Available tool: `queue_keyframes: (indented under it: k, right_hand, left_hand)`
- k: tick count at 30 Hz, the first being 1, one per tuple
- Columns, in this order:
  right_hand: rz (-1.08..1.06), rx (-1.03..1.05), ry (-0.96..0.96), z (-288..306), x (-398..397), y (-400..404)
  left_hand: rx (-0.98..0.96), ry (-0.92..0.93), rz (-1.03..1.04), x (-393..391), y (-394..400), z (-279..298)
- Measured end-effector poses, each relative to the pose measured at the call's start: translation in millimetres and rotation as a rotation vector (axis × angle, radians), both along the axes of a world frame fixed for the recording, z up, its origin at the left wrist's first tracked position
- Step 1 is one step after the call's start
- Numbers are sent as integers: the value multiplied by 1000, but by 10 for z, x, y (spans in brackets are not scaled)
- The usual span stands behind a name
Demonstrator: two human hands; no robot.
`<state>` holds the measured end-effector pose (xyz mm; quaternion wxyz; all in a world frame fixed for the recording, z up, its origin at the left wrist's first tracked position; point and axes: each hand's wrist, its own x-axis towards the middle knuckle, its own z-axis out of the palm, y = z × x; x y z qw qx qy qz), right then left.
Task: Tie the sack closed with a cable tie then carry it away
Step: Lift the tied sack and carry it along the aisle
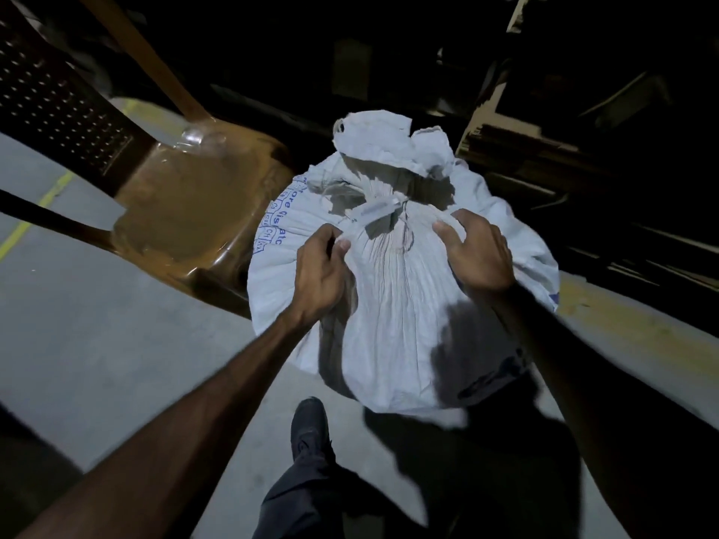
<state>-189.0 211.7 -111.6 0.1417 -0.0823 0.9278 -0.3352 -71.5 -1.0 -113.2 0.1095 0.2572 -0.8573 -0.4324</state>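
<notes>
So the big white woven plastic sack with blue print (393,289) is standing on the grey concrete floor (97,344), right up against a brown plastic chair (186,212), and its neck looks already cinched. There's a pale strap (375,208) wrapped round the gathered top, which I'd guess is the cable tie, though it's too blurry to swear to. So I'd say the step in hand is the lift.

Both hands are on the shoulders of the sack just below the neck. Left hand (319,278) has its fingers (342,243) pinched shut on a fold of the fabric, right hand (478,254) has its fingers (447,227) curled closed over a bunched handful on the other side.

My two cents: pinching thin weave like that can slip or tear under a full load. Better to grab deeper handfuls, or hold the neck below the tie, keep it close to the body, and mind that black shoe (309,429) sitting right at the base.
</notes>
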Motion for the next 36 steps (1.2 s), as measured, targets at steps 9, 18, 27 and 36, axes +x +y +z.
queue_keyframes:
  k: [9,18,27,36]
  right_hand:
    - [-126,-110,-25,233,284,172]
    - [-227,-238,-180,-42,576,59]
    - [-435,-350,-137,888,662,26]
    - [-590,-485,5,2628,954,643]
  left_hand:
    - [-17,72,21,141,-108,270]
    - [-81,-105,-136,222,-186,172]
    - [7,54,1,281,112,827]
    - [141,129,-204,192,609,2427]
